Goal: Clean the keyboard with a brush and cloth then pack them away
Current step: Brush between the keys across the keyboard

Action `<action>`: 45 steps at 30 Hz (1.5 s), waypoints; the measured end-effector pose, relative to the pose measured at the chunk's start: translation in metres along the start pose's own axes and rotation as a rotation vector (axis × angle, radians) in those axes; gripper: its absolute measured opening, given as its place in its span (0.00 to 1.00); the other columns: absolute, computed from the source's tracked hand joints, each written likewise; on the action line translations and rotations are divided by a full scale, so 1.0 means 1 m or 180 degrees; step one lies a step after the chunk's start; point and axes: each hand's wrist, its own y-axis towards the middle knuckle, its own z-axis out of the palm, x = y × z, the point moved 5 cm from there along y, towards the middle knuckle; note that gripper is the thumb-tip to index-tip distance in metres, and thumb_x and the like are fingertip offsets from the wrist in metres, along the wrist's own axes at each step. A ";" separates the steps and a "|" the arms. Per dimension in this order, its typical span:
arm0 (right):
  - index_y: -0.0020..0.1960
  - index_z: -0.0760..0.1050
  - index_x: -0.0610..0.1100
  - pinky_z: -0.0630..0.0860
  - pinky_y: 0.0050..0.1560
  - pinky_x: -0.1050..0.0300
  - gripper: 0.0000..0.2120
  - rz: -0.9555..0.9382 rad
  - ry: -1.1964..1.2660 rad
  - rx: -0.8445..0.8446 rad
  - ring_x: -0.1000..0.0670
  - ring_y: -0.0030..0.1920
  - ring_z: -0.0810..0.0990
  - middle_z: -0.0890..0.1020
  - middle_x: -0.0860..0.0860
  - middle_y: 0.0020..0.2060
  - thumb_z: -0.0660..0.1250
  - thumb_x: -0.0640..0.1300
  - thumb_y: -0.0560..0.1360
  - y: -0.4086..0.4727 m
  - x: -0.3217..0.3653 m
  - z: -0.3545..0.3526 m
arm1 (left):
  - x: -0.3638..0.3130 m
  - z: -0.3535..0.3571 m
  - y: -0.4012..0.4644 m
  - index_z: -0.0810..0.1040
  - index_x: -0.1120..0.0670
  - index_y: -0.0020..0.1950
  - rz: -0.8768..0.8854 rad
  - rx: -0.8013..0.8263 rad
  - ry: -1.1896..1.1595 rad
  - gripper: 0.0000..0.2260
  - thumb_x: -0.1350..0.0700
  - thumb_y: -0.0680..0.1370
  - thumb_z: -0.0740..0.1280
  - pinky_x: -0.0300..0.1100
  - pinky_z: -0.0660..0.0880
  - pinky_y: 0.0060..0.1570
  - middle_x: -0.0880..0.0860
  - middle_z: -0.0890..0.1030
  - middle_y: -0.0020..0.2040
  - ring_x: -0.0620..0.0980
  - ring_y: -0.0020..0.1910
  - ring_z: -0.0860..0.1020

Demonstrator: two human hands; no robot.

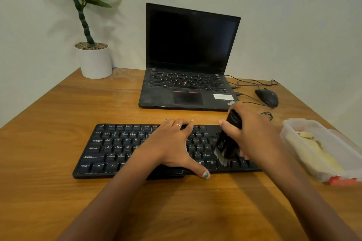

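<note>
I count one keyboard (137, 148) on worktop (58, 113), one brush (228, 143), one box (321, 148) at right, one laptop (188, 60). Left grip (172, 143) flat, fingers straight, pressing on keyboard middle. Right grip (252, 133) curled round brush; bristles touch keys at right end.

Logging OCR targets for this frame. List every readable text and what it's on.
"ThinkPad", partly hidden by the right hand: laptop palm rest corner.
"Ctrl", "Alt", "Shift", "Caps Lock": keyboard left-side keys.
"Q W E R", "A S D", "Z X": keyboard letter keys.
White sticker on laptop: too blurred to read.
Function row, number keys and laptop keys: too small to read.
Brush, container, mouse: no text visible.
</note>
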 end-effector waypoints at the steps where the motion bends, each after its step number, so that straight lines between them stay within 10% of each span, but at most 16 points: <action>1: 0.55 0.65 0.50 0.77 0.29 0.56 0.11 -0.0012 0.0024 -0.0199 0.51 0.32 0.77 0.77 0.50 0.38 0.60 0.54 0.77 -0.001 0.001 0.001 | 0.001 0.000 0.000 0.42 0.52 0.80 -0.0010 -0.0001 0.0003 0.58 0.25 0.63 0.66 0.48 0.48 0.75 0.48 0.47 0.80 0.52 0.77 0.48; 8: 0.51 0.66 0.50 0.76 0.23 0.60 0.09 -0.0160 0.0352 0.0275 0.52 0.24 0.77 0.78 0.50 0.32 0.61 0.54 0.77 -0.008 0.003 0.000 | 0.002 0.002 0.001 0.41 0.52 0.80 -0.0029 0.0005 -0.0007 0.59 0.24 0.63 0.66 0.48 0.47 0.75 0.49 0.47 0.80 0.53 0.78 0.47; 14: 0.56 0.65 0.48 0.74 0.33 0.56 0.12 -0.0556 -0.0181 -0.0825 0.49 0.37 0.79 0.77 0.51 0.37 0.58 0.54 0.78 0.004 0.014 0.014 | 0.002 0.001 0.002 0.41 0.52 0.80 -0.0030 -0.0019 -0.0021 0.59 0.24 0.63 0.66 0.48 0.48 0.75 0.49 0.48 0.80 0.53 0.77 0.48; 19: 0.52 0.64 0.50 0.76 0.25 0.61 0.09 -0.0151 0.0066 0.0352 0.51 0.26 0.80 0.77 0.50 0.35 0.60 0.53 0.78 0.016 0.007 0.002 | 0.002 0.001 0.001 0.41 0.53 0.80 -0.0006 -0.0047 -0.0027 0.59 0.25 0.63 0.67 0.48 0.48 0.75 0.50 0.48 0.80 0.53 0.77 0.48; 25: 0.56 0.64 0.47 0.71 0.33 0.56 0.11 -0.0428 -0.0330 -0.0658 0.47 0.38 0.78 0.76 0.50 0.39 0.59 0.52 0.79 0.030 0.022 0.016 | 0.000 0.000 -0.001 0.42 0.53 0.80 -0.0003 -0.0071 -0.0046 0.59 0.24 0.63 0.67 0.48 0.49 0.75 0.50 0.49 0.80 0.52 0.77 0.49; 30: 0.51 0.64 0.48 0.74 0.23 0.62 0.09 -0.0144 0.0053 0.0466 0.51 0.24 0.79 0.78 0.47 0.35 0.61 0.52 0.78 0.036 0.011 0.008 | 0.001 0.000 0.000 0.43 0.54 0.80 0.0012 -0.0060 -0.0005 0.59 0.25 0.63 0.67 0.48 0.49 0.75 0.50 0.48 0.80 0.53 0.77 0.48; 37: 0.55 0.66 0.46 0.73 0.31 0.56 0.12 -0.0596 0.0068 -0.0862 0.48 0.38 0.77 0.76 0.50 0.38 0.59 0.53 0.78 0.036 0.016 0.022 | -0.001 -0.002 -0.001 0.44 0.54 0.80 0.0003 -0.0071 -0.0039 0.58 0.25 0.63 0.67 0.47 0.49 0.75 0.49 0.49 0.80 0.53 0.77 0.49; 42: 0.51 0.65 0.48 0.77 0.25 0.58 0.10 -0.0302 0.0043 0.0182 0.49 0.27 0.79 0.78 0.48 0.36 0.61 0.52 0.78 0.042 0.010 0.011 | 0.000 -0.001 -0.001 0.44 0.54 0.80 0.0007 -0.0041 -0.0078 0.58 0.25 0.64 0.67 0.47 0.48 0.75 0.49 0.47 0.80 0.53 0.77 0.48; 45: 0.53 0.66 0.47 0.78 0.34 0.52 0.11 -0.0438 -0.0129 -0.0276 0.47 0.35 0.79 0.76 0.49 0.38 0.61 0.53 0.78 0.046 0.019 0.015 | 0.000 -0.001 -0.001 0.44 0.54 0.80 0.0004 -0.0045 -0.0076 0.58 0.25 0.63 0.67 0.47 0.48 0.75 0.49 0.48 0.80 0.52 0.77 0.48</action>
